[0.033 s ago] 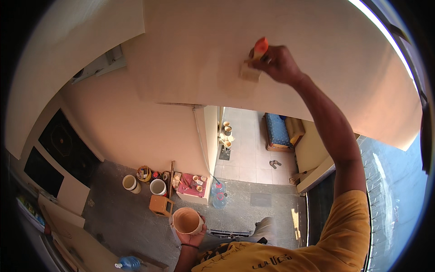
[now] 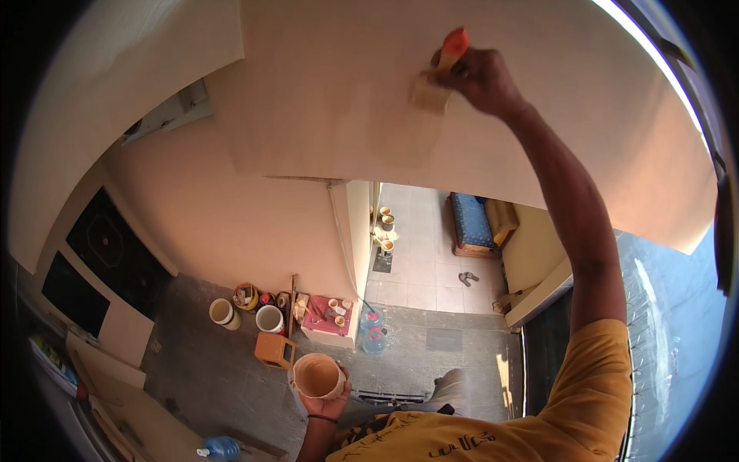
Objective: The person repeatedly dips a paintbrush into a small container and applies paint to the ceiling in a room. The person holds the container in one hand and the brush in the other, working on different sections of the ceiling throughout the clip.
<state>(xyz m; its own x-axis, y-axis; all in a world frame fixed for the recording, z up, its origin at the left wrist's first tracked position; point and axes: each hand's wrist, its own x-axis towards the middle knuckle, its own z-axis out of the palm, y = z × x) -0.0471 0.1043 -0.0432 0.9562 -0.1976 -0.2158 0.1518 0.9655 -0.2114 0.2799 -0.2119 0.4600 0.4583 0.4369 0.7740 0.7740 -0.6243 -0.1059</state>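
Note:
My right hand [image 2: 481,81] is raised high and grips a wide paintbrush [image 2: 435,86] with an orange handle. Its pale bristles press against a cream-painted overhead surface [image 2: 331,92]. My left hand [image 2: 327,404] is low near my body and holds a small round pot [image 2: 315,376] from below. The pot is filled with peach-coloured paint. My right arm in a yellow sleeve stretches up the right side of the view.
Far below on the grey floor stand two buckets [image 2: 222,311] [image 2: 269,318], a small wooden stool [image 2: 275,348], a low table with a pink cloth [image 2: 329,319] and water bottles [image 2: 373,339]. A blue mattress [image 2: 469,223] lies beyond a doorway. Dark windows [image 2: 108,246] are at the left.

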